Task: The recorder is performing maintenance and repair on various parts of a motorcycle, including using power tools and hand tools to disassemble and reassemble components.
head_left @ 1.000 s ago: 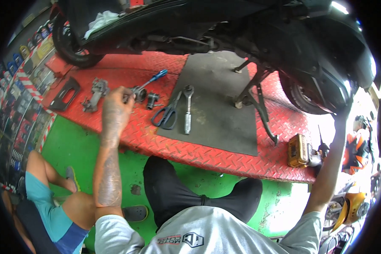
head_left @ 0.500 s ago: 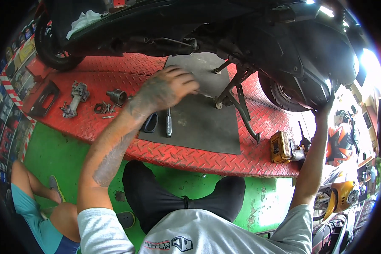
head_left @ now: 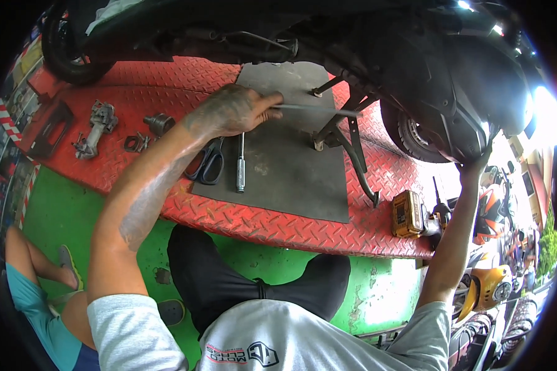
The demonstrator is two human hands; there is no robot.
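Note:
My left hand (head_left: 238, 110) is closed over the dark mat (head_left: 284, 179), gripping one end of a long thin grey rod (head_left: 319, 110). The rod points right toward the scooter's stand (head_left: 353, 154); its exact kind does not show. Below that hand lie dark-handled scissors (head_left: 213, 166) and a shiny metal tool handle (head_left: 241, 175). My right hand (head_left: 478, 162) reaches up to the lower rear edge of the black scooter (head_left: 439, 86). Its fingers are hidden there, so I cannot make out their grip.
A red tread-plate platform (head_left: 247, 226) carries the scooter. A yellow-and-black cordless power tool (head_left: 408, 213) stands at its right front. Metal parts (head_left: 96, 130) and a socket-like cylinder (head_left: 159, 124) lie at left. Another person's legs (head_left: 37, 263) are at lower left, on the green floor (head_left: 62, 204).
My left hand has shifted slightly left and up, and the rod now shows clearly in it. The scissors are more exposed. My right hand stays at the scooter's rear, and the view has shifted slightly.

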